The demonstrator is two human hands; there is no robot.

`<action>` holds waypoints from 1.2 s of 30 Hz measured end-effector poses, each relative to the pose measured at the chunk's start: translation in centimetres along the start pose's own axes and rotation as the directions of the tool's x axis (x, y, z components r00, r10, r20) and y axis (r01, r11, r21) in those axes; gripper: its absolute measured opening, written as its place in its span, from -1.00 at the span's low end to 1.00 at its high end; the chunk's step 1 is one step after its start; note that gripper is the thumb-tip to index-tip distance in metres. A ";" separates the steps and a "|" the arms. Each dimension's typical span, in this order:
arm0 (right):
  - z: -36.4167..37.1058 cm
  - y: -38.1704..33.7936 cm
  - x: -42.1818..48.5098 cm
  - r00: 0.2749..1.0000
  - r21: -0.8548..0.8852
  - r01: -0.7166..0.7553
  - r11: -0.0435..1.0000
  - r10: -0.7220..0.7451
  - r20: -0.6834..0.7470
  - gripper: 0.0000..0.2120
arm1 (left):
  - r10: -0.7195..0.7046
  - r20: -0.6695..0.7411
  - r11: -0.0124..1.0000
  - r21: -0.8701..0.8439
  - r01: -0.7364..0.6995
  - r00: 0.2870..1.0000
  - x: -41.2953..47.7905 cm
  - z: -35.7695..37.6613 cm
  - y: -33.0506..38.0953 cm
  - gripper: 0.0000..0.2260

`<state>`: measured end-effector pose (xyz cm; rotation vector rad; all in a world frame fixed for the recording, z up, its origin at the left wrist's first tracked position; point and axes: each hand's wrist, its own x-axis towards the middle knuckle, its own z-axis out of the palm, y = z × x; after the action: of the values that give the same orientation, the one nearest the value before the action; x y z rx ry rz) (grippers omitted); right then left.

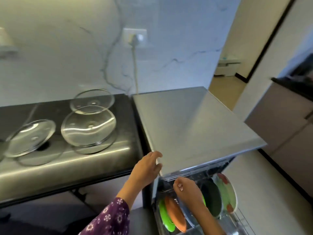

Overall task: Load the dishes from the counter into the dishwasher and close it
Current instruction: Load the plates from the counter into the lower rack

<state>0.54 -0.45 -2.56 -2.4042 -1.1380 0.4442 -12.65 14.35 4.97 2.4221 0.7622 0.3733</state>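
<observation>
Three clear glass dishes wait on the counter (42, 177) to the left of the dishwasher (194, 129). The large glass dish (88, 128) sits nearest the dishwasher, the smaller glass dish (92, 100) is just behind it with its rim overlapping, and the tilted glass dish (30, 138) lies farthest from the dishwasher, propped over something dark.

The left hand (147, 168) rests with loose fingers on the dishwasher's front left corner and holds nothing. The right hand (186, 189) is down in the pulled-out rack (242, 221) with its fingers curled. I cannot tell whether it grips anything there. Around it, the green plate (165, 217), orange plate (174, 214), dark plate (211, 199) and flowered plate (227, 192) stand on edge.

The glass dishes are likely rigid, fairly heavy for their size, smooth enough to slip, and apt to chip if knocked against each other. Each is best taken by the rim, thumb on top and fingers beneath. The large dish should probably be lifted straight up so it clears the smaller one behind it
</observation>
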 end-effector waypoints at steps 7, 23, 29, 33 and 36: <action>0.0 -16.7 0.6 0.936 0.003 0.336 0.942 -0.335 0.111 -0.84 | -0.247 -0.261 0.965 0.023 0.262 0.933 -9.9 -12.2 -7.6 -0.73; 15.7 -51.3 -8.0 0.529 0.120 0.767 0.630 -0.728 0.437 -0.87 | -0.642 -0.568 0.698 -0.154 0.700 0.515 -42.6 -28.1 -25.7 -0.74; 24.1 -61.5 -15.6 0.324 0.247 0.815 0.524 -0.766 0.555 -0.81 | -0.714 -0.644 0.543 -0.261 0.798 0.275 -55.5 -31.3 -29.0 -0.73; 28.8 -66.4 -22.6 0.172 0.287 0.831 0.477 -0.710 0.683 -0.78 | -0.741 -0.668 0.406 -0.363 0.839 0.069 -64.2 -32.0 -29.0 -0.75; 31.7 -68.8 -27.8 0.079 0.331 0.817 0.473 -0.660 0.747 -0.80 | -0.740 -0.669 0.326 -0.446 0.833 -0.069 -69.9 -31.7 -28.3 -0.75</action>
<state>-75.46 24.44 8.65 -1.1850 -2.7163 1.1543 -93.96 5.72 7.25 1.1932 2.5180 0.9496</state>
